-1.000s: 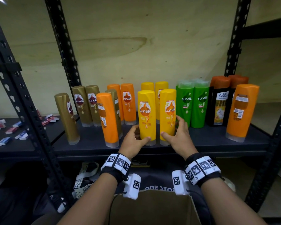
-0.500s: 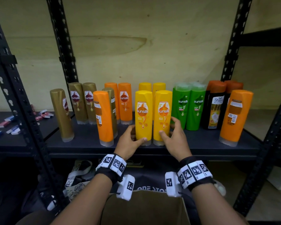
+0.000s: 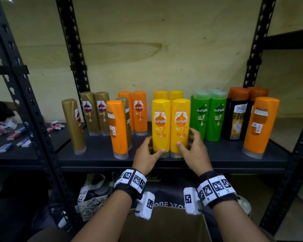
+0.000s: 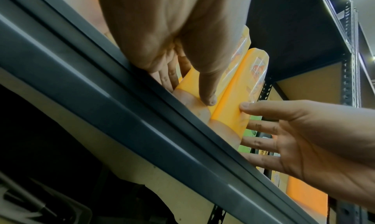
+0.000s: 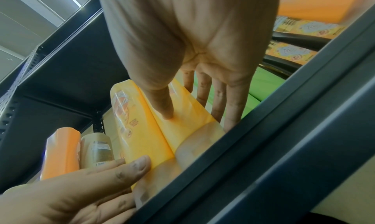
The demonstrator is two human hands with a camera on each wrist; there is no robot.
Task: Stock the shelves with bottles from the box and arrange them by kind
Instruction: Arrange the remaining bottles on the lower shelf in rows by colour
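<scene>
Left hand grips left yellow bottle; right hand splayed, thumb touching right yellow bottle

On shelf: front bottle pair before rear pair; box below shelf.

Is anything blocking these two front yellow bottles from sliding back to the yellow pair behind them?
Nothing visible does. The front yellow bottles stand directly before the back yellow pair; orange bottles left and green bottles right stand outside that lane. The gap between the rows is hidden.
</scene>
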